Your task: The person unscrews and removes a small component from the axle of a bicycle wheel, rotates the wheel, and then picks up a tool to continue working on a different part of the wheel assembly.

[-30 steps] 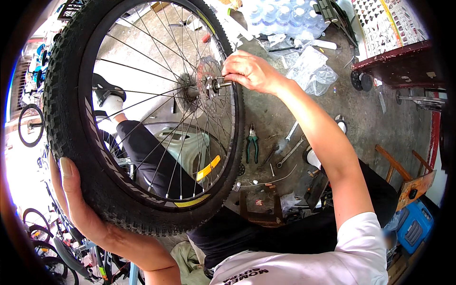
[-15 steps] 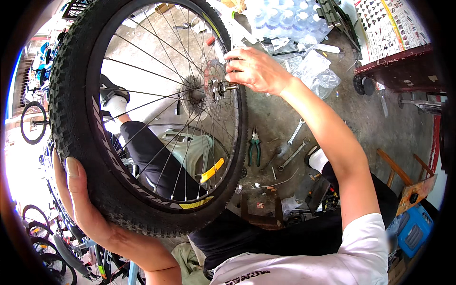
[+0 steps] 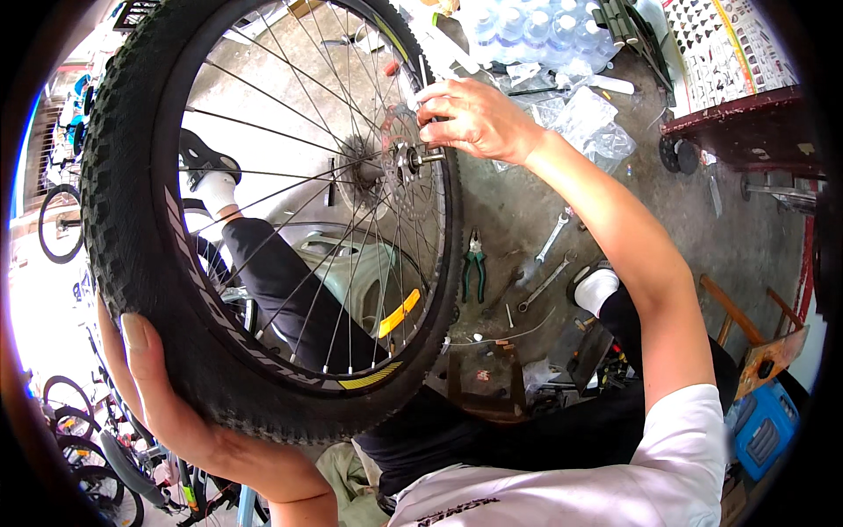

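Note:
A bicycle wheel (image 3: 132,189) with a knobbly black tyre stands tilted in front of me and fills the left half of the view. My left hand (image 3: 167,386) grips the tyre at its lower left, the thumb on the near side. Beside the hub (image 3: 408,162) and the brake disc (image 3: 391,140), my right hand (image 3: 470,119) has its fingers bent together. Whatever is between those fingertips is hidden. From the hub a short metal axle end sticks out just below this hand. A yellow reflector (image 3: 399,313) is fixed among the spokes.
Green-handled pliers (image 3: 474,268) and two wrenches, one a combination wrench (image 3: 546,283), lie on the concrete floor. Packed water bottles (image 3: 536,35) and plastic bags (image 3: 584,127) are at the back. A dark red cart (image 3: 738,132) and blue case (image 3: 766,429) stand right; parked bicycles (image 3: 114,439) line the left.
The wheel has shifted and tilted slightly, its tyre now a little farther left. My right hand has moved slightly with the hub, and its fingers stay bent. My left hand keeps its grip.

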`<state>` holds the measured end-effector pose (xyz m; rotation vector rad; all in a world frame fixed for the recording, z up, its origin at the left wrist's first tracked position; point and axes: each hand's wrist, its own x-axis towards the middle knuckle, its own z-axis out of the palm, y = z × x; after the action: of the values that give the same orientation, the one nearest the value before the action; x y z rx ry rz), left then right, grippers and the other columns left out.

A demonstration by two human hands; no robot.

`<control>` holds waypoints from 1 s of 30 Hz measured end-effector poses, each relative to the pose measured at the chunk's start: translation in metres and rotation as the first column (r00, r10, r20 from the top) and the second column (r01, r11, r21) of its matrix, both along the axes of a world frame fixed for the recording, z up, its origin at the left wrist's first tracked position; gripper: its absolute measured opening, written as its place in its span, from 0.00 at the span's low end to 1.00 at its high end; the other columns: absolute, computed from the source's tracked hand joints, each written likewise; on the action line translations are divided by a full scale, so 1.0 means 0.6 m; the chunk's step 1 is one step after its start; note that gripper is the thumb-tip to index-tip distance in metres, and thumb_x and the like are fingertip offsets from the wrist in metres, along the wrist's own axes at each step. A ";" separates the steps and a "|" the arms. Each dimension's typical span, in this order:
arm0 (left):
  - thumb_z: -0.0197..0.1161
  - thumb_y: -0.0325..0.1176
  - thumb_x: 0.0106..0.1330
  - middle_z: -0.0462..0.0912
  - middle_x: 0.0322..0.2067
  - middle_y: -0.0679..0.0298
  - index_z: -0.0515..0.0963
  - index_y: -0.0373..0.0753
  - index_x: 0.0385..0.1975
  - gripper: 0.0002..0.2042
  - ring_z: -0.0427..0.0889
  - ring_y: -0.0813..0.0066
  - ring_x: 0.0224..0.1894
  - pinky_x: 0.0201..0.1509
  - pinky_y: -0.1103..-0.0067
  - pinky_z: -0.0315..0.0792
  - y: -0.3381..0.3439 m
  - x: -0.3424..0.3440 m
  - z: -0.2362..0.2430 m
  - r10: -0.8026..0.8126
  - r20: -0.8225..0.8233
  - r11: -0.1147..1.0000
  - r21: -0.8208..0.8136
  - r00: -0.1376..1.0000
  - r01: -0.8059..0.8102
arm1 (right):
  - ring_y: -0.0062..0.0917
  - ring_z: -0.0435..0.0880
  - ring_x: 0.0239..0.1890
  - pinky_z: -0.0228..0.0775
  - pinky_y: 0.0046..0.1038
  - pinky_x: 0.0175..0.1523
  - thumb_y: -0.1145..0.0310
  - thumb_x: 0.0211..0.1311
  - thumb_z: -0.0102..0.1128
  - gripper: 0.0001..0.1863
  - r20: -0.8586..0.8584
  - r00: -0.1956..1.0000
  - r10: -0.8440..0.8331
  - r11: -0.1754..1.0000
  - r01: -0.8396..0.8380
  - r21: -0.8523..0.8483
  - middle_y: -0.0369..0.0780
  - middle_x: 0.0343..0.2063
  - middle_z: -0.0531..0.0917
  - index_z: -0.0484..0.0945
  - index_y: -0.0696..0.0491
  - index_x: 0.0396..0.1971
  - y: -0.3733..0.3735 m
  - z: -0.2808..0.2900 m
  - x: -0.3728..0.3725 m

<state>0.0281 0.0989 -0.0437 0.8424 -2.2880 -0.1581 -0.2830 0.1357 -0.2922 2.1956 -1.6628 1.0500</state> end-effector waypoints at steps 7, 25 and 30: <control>0.49 0.42 0.79 0.65 0.66 0.48 0.62 0.32 0.70 0.26 0.70 0.56 0.67 0.71 0.65 0.69 -0.001 -0.003 0.004 0.014 -0.006 1.000 0.005 1.000 -0.014 | 0.29 0.80 0.55 0.75 0.34 0.53 0.60 0.59 0.71 0.09 0.054 0.998 0.017 0.999 -0.019 0.031 0.31 0.48 0.82 0.82 0.45 0.35 0.000 -0.005 -0.003; 0.67 0.41 0.67 0.79 0.54 0.49 0.68 0.29 0.67 0.33 0.84 0.62 0.50 0.55 0.72 0.78 -0.004 -0.052 0.027 0.397 -0.411 0.868 0.459 0.821 -0.189 | 0.37 0.82 0.52 0.74 0.38 0.56 0.34 0.54 0.67 0.36 -0.015 0.990 -0.141 0.990 0.141 0.000 0.39 0.50 0.81 0.77 0.53 0.47 -0.018 -0.033 -0.045; 0.67 0.40 0.67 0.79 0.54 0.48 0.67 0.28 0.67 0.33 0.84 0.62 0.50 0.55 0.72 0.78 -0.006 -0.053 0.024 0.398 -0.408 0.878 0.428 0.822 -0.213 | 0.41 0.81 0.51 0.74 0.39 0.54 0.33 0.56 0.64 0.34 0.085 0.980 -0.179 0.981 0.171 0.089 0.41 0.48 0.80 0.77 0.51 0.45 -0.016 -0.066 -0.032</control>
<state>-0.0039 0.0952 -0.0295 1.2019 -1.6380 -0.5950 -0.3020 0.1260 -0.3318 2.0299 -1.9315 1.0683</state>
